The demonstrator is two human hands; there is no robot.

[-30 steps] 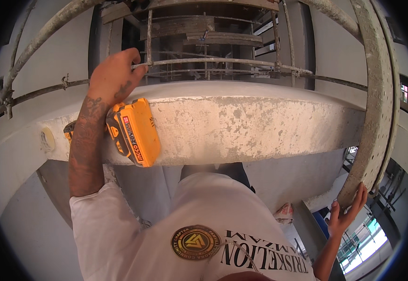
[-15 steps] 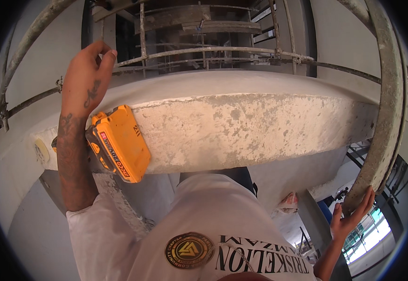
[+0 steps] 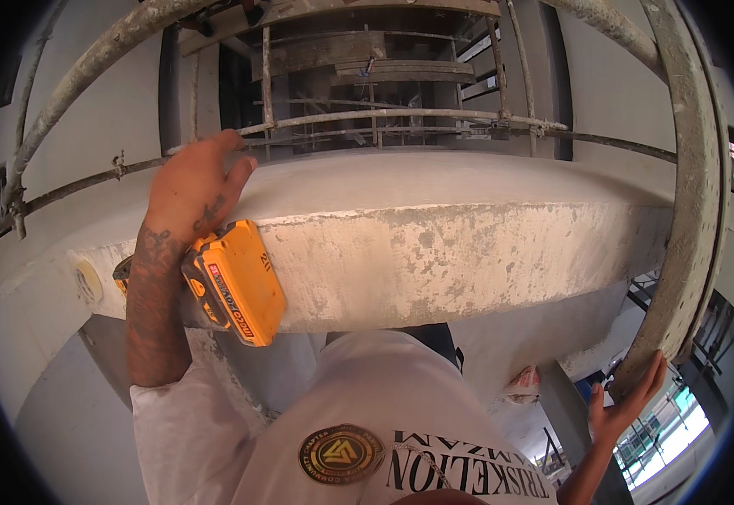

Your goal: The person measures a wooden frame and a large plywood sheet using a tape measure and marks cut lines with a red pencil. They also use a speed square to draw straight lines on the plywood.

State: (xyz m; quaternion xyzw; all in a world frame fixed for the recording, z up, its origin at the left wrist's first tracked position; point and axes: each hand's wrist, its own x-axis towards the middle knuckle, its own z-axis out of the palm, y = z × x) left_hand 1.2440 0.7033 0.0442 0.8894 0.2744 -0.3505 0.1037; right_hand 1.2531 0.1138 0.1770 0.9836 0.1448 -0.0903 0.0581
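Fingers of L hand bend out of view; can't tell if they're clenched or grasping anything. Just below, partly hidden by L forearm, is an orange-and-black battery tool, its pack in front of a pale, patchy ledge, apparently jutting past the near edge. R hand touches the lower end of a long grey scaffold beam, thumb spread; can't tell how firmly, if at all, it grips. Farther out: pipe rail beyond ledge. Risk: forearm bump or poss. overhang could tip tool off.
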